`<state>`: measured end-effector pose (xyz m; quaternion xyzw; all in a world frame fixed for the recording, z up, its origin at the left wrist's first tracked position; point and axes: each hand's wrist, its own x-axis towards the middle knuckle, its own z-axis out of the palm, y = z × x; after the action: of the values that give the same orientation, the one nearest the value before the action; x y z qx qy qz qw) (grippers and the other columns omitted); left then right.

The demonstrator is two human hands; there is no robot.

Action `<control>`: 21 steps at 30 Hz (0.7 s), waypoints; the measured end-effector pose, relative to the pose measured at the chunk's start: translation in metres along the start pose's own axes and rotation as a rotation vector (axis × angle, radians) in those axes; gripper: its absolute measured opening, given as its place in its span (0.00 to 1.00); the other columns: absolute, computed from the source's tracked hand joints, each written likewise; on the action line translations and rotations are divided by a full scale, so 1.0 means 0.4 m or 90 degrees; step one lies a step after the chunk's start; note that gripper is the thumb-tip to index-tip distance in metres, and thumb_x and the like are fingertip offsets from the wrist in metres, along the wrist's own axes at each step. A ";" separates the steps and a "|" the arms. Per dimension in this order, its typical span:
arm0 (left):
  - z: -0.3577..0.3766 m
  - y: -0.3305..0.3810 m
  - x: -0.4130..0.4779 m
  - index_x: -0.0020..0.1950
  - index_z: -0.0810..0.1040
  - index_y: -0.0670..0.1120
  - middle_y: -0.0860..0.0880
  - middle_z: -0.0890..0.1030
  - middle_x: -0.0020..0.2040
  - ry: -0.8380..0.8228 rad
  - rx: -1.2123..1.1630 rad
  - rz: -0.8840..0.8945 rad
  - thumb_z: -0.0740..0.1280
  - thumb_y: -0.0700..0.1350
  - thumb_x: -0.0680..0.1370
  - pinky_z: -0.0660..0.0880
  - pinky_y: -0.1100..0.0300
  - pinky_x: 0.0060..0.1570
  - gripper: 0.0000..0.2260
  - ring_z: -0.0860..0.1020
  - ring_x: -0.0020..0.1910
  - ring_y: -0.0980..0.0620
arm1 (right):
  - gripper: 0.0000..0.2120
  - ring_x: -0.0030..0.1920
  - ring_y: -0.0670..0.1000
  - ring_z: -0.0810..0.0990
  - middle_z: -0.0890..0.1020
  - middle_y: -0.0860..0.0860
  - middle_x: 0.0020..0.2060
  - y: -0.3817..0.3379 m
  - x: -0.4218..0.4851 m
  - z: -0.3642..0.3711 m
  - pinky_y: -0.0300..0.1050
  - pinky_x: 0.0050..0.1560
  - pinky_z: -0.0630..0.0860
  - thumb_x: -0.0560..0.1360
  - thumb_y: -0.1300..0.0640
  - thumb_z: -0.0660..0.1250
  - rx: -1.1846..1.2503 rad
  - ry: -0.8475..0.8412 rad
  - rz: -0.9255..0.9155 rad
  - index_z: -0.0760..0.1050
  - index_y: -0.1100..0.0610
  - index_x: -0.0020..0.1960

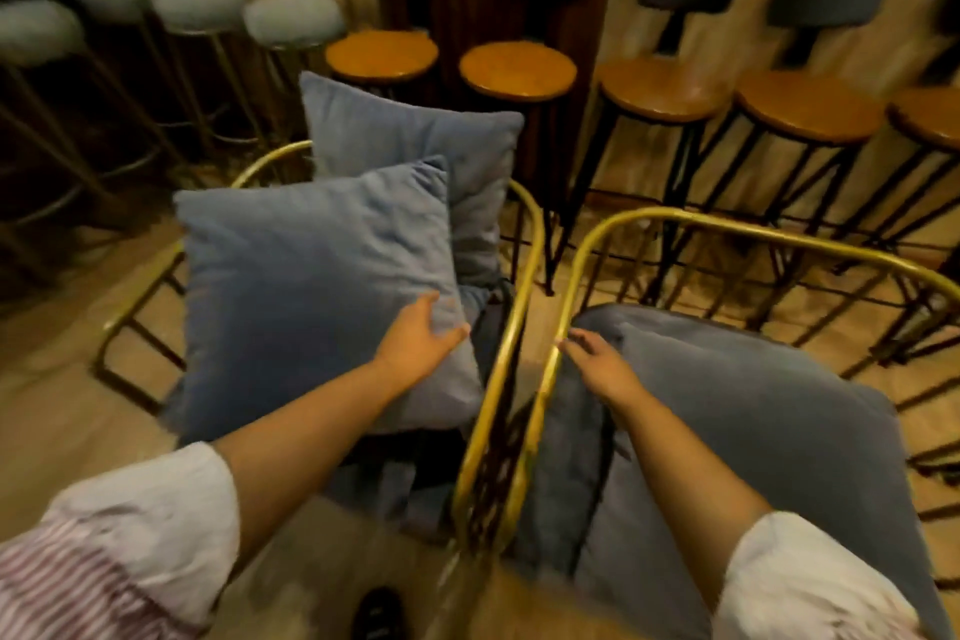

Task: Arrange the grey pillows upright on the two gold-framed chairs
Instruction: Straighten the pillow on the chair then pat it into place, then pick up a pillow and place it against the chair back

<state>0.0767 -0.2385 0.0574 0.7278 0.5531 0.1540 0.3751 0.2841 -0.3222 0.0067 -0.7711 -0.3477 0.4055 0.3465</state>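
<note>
A: Any writing or label to read?

B: None legible; the picture is soft.

A: The pillows?

B: Blue-grey, velvety, square. The front pillow (317, 296) stands upright on the left gold-framed chair (519, 296), face toward the camera, with a second pillow (415, 146) upright behind it. The person's left hand (421, 338) lies open against its lower right corner, thumb spread.

A: And the right side?

B: A third pillow (753, 431) lies tilted on the right chair (727, 229). The right hand (602, 364) hovers open by its upper corner, gripping nothing.
</note>
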 end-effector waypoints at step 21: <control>-0.446 -0.765 0.338 0.75 0.63 0.47 0.47 0.71 0.72 0.171 -0.456 -0.340 0.72 0.65 0.64 0.70 0.52 0.65 0.45 0.71 0.69 0.44 | 0.62 0.71 0.56 0.67 0.63 0.52 0.74 -0.251 0.382 0.511 0.50 0.68 0.67 0.52 0.31 0.75 0.110 0.026 0.046 0.51 0.50 0.77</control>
<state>-0.2023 -0.0144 -0.0680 0.3581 0.6769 0.3258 0.5544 0.1472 -0.0938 -0.0583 -0.7582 -0.2761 0.4309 0.4039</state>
